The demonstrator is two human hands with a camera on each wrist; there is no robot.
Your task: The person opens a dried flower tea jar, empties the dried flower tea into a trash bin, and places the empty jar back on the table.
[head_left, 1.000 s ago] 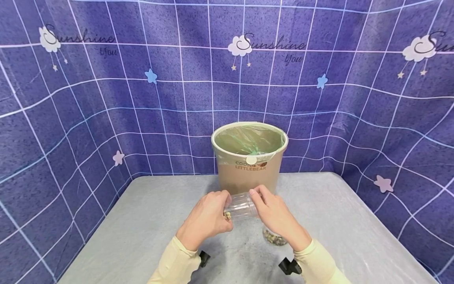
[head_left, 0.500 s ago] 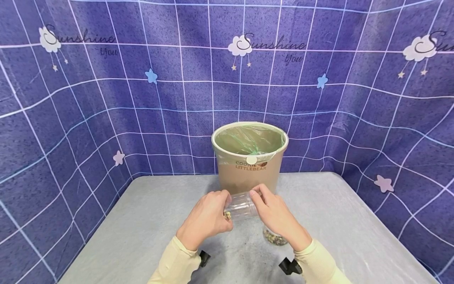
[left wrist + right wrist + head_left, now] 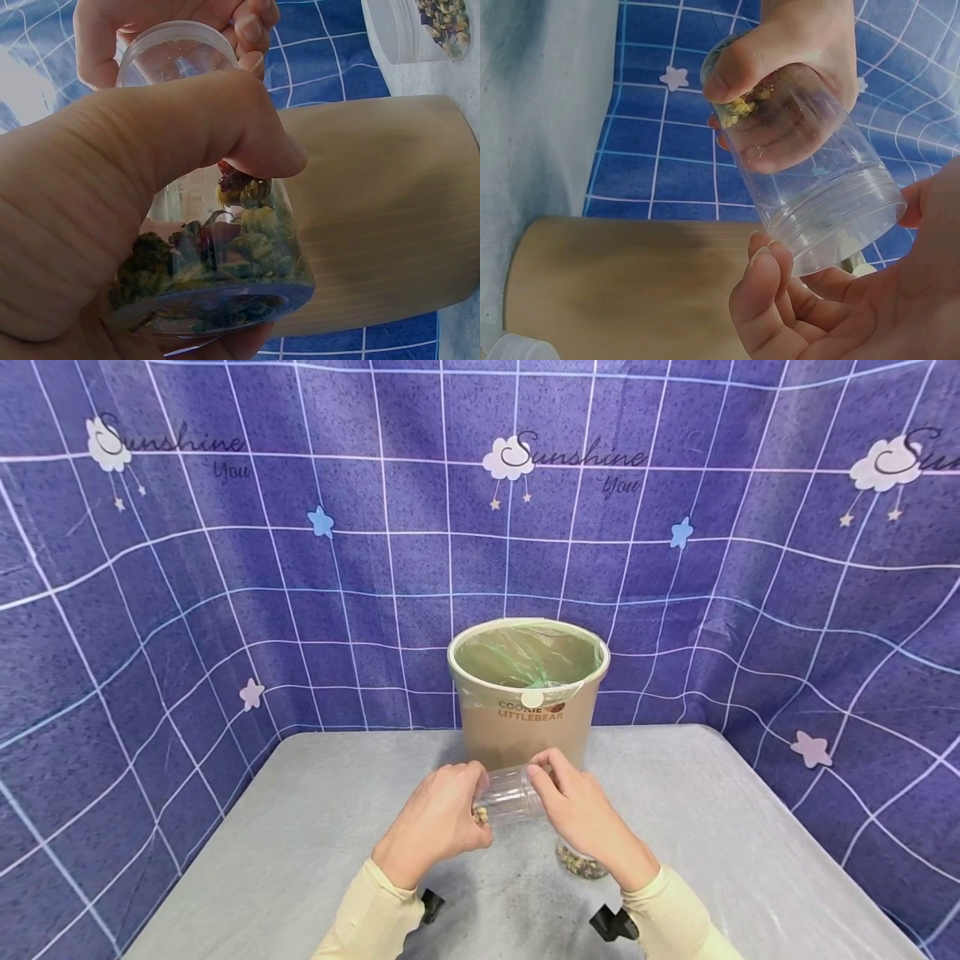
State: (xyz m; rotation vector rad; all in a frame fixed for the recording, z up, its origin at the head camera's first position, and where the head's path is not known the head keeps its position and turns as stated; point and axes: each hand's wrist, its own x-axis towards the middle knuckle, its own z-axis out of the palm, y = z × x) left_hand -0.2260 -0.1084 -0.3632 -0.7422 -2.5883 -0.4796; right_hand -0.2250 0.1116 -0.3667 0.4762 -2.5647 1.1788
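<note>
A clear plastic jar (image 3: 508,795) is held tilted above the table, in front of the bin. Dried flowers (image 3: 240,247) in yellow, green and dark red lie at its base end. My left hand (image 3: 438,814) grips that end, its thumb across the jar wall in the left wrist view. At the other end, my right hand (image 3: 581,806) holds the jar's clear lid (image 3: 847,221) between curled fingers and thumb. A second jar (image 3: 579,862) of dried flowers stands on the table, partly hidden by my right hand and wrist.
A beige bin (image 3: 528,735) with a green-tinted liner bag (image 3: 525,656) stands behind my hands. The grey table (image 3: 337,793) ends at a purple-blue grid-patterned curtain (image 3: 390,560) at the back and sides. Small dark specks lie on the table near my wrists.
</note>
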